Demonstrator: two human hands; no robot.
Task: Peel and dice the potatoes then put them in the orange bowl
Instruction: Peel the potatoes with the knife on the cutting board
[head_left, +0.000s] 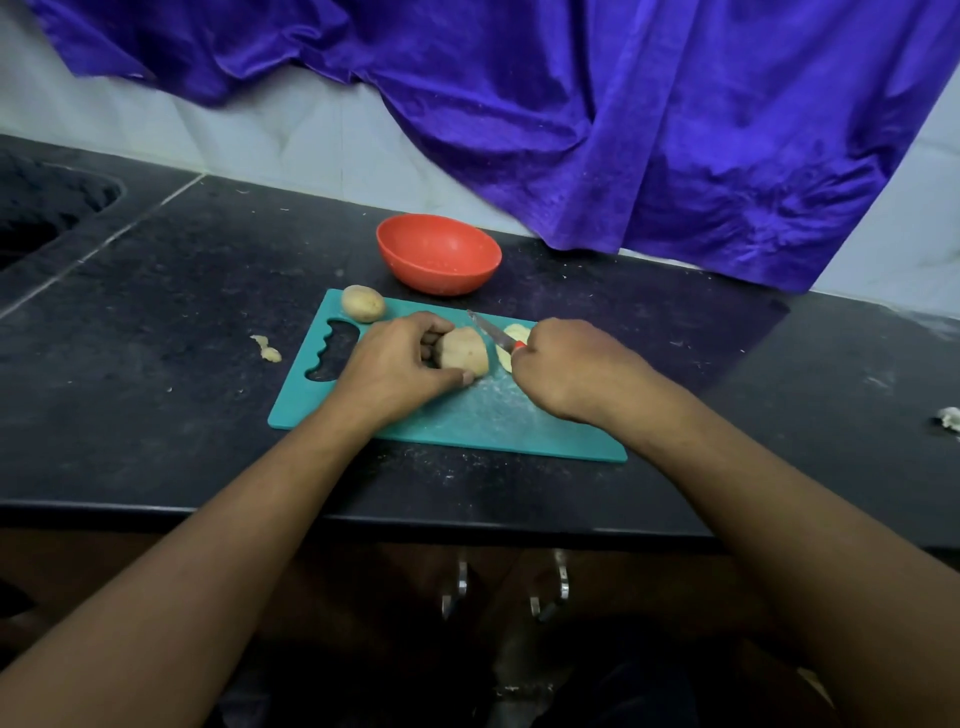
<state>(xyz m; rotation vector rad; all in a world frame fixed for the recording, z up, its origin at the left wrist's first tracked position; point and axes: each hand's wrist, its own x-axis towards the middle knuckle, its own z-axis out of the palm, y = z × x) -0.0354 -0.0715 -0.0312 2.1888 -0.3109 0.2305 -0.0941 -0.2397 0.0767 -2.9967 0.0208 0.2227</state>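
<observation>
My left hand grips a tan-skinned potato lying left to right mid-board, its free end toward the knife clasped in my right hand, blade pointing away-left toward the orange bowl just beyond

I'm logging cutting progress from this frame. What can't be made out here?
Head view only.
Handle of the knife: buried in the right hand; only a red sliver shows.
The pale cut piece: partly behind blade and right hand.
Left side of the potato: covered by fingers of the left hand.
The sink: cut off by the left edge.
The white scrap: cut by the right edge, too small to identify.
</observation>
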